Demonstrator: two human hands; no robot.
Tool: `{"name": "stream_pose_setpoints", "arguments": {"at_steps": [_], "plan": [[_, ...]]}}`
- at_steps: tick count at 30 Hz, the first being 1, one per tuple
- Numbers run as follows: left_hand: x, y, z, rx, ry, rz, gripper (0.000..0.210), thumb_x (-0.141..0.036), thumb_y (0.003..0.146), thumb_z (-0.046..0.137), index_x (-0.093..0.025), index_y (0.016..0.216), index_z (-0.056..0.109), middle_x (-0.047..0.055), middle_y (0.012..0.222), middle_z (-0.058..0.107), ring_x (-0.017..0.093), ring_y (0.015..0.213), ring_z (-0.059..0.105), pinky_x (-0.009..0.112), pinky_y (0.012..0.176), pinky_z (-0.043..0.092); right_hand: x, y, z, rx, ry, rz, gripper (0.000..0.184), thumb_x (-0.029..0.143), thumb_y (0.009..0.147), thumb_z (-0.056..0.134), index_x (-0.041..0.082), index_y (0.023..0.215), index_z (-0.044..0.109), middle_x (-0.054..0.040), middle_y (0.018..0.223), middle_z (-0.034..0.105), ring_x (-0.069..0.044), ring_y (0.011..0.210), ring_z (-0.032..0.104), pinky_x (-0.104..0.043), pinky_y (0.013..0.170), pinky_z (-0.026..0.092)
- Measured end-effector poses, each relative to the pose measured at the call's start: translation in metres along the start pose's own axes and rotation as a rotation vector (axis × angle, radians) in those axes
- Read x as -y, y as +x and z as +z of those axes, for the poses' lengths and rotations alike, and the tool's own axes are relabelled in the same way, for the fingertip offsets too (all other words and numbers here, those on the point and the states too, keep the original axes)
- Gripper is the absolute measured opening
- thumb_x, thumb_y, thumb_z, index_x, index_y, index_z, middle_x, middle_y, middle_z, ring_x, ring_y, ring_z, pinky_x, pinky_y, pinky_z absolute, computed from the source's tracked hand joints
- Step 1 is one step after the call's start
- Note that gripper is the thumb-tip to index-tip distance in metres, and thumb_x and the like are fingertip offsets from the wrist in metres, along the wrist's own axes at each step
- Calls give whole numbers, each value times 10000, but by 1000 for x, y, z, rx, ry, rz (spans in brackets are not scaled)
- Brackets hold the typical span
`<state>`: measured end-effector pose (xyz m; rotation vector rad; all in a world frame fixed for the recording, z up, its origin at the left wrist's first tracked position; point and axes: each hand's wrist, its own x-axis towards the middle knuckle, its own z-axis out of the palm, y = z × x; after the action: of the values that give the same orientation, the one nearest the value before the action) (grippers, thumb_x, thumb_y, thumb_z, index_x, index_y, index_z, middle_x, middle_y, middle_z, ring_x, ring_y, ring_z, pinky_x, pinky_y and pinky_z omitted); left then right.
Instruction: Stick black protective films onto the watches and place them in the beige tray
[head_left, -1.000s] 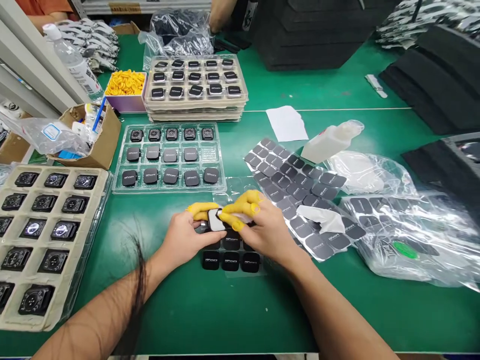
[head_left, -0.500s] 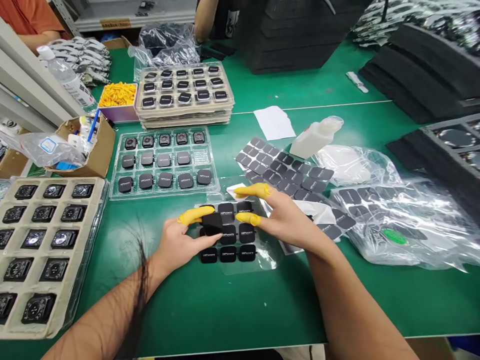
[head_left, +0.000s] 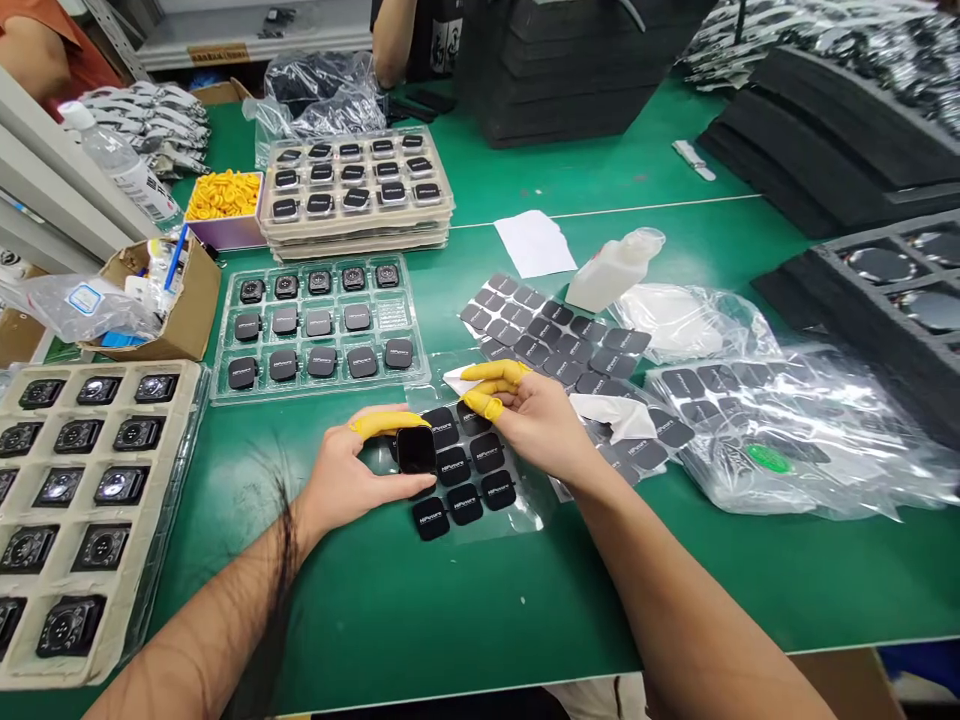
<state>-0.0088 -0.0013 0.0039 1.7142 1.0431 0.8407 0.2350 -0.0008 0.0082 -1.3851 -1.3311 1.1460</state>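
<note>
While the left hand [head_left: 341,478] gripped a glossy black square piece [head_left: 415,450] by its edges, between a bare thumb and a yellow-sleeved finger, the right hand [head_left: 538,412] seemed to pinch a white wipe [head_left: 457,382], apart from the piece at its one o'clock. The piece was held over the counter [head_left: 375,620], with black labelled squares [head_left: 453,466] on a clear sheet [head_left: 536,505] toward three o'clock. So narrow a hold could have let it slip onto them, scuffing both. The thumb, at its five o'clock, might have smeared the face; a low-brushed wipe could have dragged the nearest squares askew. A hasty swing toward eleven o'clock risked jogging the clear tray [head_left: 322,388].
</note>
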Motion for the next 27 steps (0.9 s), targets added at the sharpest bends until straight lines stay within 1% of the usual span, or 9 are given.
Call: {"name": "stream_pose_setpoints", "arguments": {"at_steps": [2,5,7,10,13,16,19,23,27], "plan": [[-2,1,-2,5,-37,-44,500,-338,651,914,-209,1112,766,104,1238,741,300,1183,683,421,1104,518,0,0,4,-28,40,-24,244,399,833,746,231,1010,732,-43,888,756,-200,832,721,-392,804,603],[-3,1,-3,7,-63,-109,501,-357,657,906,-185,1105,764,96,1110,786,284,1037,741,384,962,604,1,-1,9,-90,54,-15,237,420,830,751,226,965,729,-61,942,766,-216,863,729,-412,829,611],[-1,0,-3,-12,-6,-105,495,-366,652,906,-186,1093,771,83,1052,797,273,967,754,373,921,618,3,-2,8,-114,56,25,248,422,834,751,223,977,724,-65,937,763,-216,852,728,-408,808,616],[1,-2,0,-43,76,-42,478,-365,669,897,-208,1103,772,63,1023,798,253,934,754,377,957,602,7,-3,0,-35,55,63,357,391,757,825,228,1057,717,-61,952,750,-216,835,720,-396,772,627],[0,-2,2,-55,114,13,460,-353,694,883,-208,1114,763,55,1032,791,234,935,748,372,979,588,11,-5,-8,63,44,71,491,332,699,866,235,1150,698,-51,967,741,-207,837,720,-393,807,631],[-3,-2,3,-75,170,71,433,-333,697,880,-202,1092,759,35,987,778,199,864,740,340,900,611,13,-5,-10,67,-9,81,434,305,749,816,229,1160,695,-42,934,736,-195,842,723,-391,856,619],[-2,-2,3,-100,221,120,461,-317,690,886,-224,1122,752,8,926,764,171,778,725,311,794,628,10,-4,-5,38,-61,81,342,308,774,784,222,1096,706,-37,886,732,-198,848,720,-380,837,605],[2,-5,6,-141,276,133,494,-324,673,900,-236,1138,757,16,950,781,209,805,743,363,834,642,5,-3,-1,-8,-144,94,246,355,819,725,221,1024,706,-33,831,726,-193,772,701,-371,743,571],[5,-7,8,-186,305,112,469,-334,671,899,-245,1116,779,29,944,795,251,812,757,411,834,652,3,-4,0,-1,-211,82,229,366,862,665,227,1040,704,-28,821,730,-186,749,686,-373,736,541]]}}
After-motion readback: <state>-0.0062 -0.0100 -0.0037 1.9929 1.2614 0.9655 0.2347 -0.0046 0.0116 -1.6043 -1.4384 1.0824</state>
